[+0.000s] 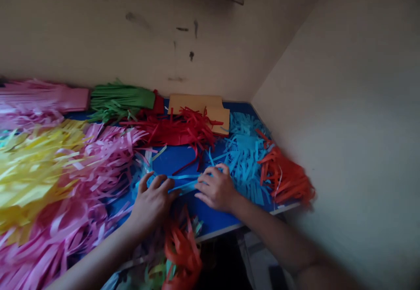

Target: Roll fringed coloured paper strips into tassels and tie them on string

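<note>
My left hand and my right hand rest close together on the blue table. Both pinch a few light blue paper strips stretched flat between them. The left fingers press the strips' left end, the right fingers pinch the right end. A heap of light blue fringed paper lies just right of my right hand. Pink fringed paper lies just left of my left hand.
Red fringed paper, green fringe, yellow fringe and orange fringe cover the table. Brown cardboard pieces lie at the back. Walls close in behind and on the right. Orange and green strips hang below the table's front edge.
</note>
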Action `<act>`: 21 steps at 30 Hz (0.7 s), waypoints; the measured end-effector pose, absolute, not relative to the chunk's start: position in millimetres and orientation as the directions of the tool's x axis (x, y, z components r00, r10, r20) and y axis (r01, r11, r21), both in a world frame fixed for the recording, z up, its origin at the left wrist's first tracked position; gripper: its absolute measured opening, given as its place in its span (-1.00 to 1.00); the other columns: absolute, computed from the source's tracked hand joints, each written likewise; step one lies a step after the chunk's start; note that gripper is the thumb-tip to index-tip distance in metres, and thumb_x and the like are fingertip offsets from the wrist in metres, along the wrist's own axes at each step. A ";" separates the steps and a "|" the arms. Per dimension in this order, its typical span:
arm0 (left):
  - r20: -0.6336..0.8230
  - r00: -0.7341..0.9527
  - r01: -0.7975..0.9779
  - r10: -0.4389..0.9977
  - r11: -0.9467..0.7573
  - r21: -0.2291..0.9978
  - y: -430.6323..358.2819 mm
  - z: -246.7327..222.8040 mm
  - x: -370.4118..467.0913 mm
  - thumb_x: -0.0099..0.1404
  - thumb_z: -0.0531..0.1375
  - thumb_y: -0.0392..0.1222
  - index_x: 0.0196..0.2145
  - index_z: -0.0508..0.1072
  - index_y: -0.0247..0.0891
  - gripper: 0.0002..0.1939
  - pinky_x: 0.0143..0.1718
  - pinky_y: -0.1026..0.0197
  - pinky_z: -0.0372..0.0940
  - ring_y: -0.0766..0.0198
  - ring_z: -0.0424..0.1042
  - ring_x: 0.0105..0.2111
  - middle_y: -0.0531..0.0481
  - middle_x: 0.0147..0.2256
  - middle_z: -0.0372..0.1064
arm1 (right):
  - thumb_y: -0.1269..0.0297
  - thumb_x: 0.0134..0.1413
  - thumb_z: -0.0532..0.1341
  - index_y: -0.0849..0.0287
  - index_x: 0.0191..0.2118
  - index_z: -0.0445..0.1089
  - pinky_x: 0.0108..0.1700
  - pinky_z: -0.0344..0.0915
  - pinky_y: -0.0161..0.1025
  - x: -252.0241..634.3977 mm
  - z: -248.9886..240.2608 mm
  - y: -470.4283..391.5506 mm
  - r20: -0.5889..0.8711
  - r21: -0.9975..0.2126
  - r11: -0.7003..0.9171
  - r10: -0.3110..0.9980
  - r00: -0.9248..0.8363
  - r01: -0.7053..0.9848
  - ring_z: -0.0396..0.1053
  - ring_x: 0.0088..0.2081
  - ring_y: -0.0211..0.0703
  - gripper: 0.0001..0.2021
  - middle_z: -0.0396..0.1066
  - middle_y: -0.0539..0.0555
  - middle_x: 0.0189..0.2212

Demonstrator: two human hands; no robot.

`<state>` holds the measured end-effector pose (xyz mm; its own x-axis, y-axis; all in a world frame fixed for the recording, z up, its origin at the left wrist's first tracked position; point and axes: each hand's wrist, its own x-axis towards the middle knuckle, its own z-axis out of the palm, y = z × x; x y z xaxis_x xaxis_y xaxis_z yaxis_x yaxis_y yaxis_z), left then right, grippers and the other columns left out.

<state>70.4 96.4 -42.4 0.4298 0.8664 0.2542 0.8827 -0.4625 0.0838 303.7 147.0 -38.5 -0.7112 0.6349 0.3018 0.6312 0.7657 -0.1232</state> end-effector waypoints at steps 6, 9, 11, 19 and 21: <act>0.333 0.400 0.882 0.854 -0.458 0.114 98.9 -41.4 79.3 0.22 0.22 -0.15 -0.32 0.56 -0.10 -0.89 0.25 -0.25 -0.12 0.01 0.38 -0.08 0.00 -0.27 0.51 | 0.29 0.30 0.16 0.14 -0.31 0.46 -0.04 -0.06 -0.04 297.2 -60.3 158.3 0.294 -0.099 0.859 0.507 -0.810 0.502 0.29 -0.20 -0.16 -0.83 0.52 -0.01 -0.33; 0.359 0.377 0.884 0.854 -0.447 0.135 99.8 -48.7 82.5 0.24 0.22 -0.20 -0.35 0.54 -0.11 -0.92 0.23 -0.20 -0.08 0.06 0.40 -0.11 0.03 -0.31 0.52 | 0.23 0.24 0.23 0.13 -0.30 0.46 -0.07 -0.05 -0.04 292.6 -56.7 157.9 0.284 -0.155 0.808 0.587 -0.758 0.568 0.29 -0.19 -0.14 -0.87 0.51 0.00 -0.30; 0.382 0.372 0.884 0.846 -0.449 0.132 99.1 -53.6 82.3 0.28 0.19 -0.25 -0.40 0.52 -0.11 -0.87 0.23 -0.18 -0.07 0.10 0.41 -0.14 0.06 -0.36 0.51 | 0.19 0.21 0.25 0.13 -0.25 0.45 -0.05 -0.05 -0.02 289.2 -53.5 153.5 0.278 -0.122 0.815 0.576 -0.769 0.566 0.29 -0.14 -0.10 -0.87 0.51 0.03 -0.25; 0.384 0.408 0.845 0.828 -0.502 0.185 85.2 -72.7 46.6 0.38 0.06 -0.23 -0.24 0.56 0.01 -0.73 0.07 -0.09 0.02 0.13 0.43 -0.19 0.08 -0.29 0.57 | 0.22 0.21 0.30 0.08 -0.35 0.52 -0.11 -0.05 -0.11 310.2 -72.2 157.9 0.332 -0.266 0.763 0.646 -0.688 0.589 0.32 -0.23 -0.19 -0.87 0.53 -0.03 -0.35; 0.358 0.361 0.837 0.861 -0.468 0.283 87.5 -77.6 39.4 0.38 0.10 -0.09 -0.30 0.58 0.03 -0.76 -0.04 -0.02 0.07 0.16 0.44 -0.24 0.11 -0.30 0.58 | 0.21 0.12 0.37 0.06 -0.40 0.54 -0.12 -0.03 -0.15 316.4 -73.0 161.8 0.283 -0.374 0.680 0.731 -0.620 0.631 0.34 -0.23 -0.22 -0.89 0.53 -0.05 -0.37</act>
<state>39.4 87.5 -77.6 0.3609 0.8611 0.3580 0.8370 -0.4684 0.2829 316.4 161.8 -73.0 -0.6205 0.7313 0.2833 0.6307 0.6800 -0.3740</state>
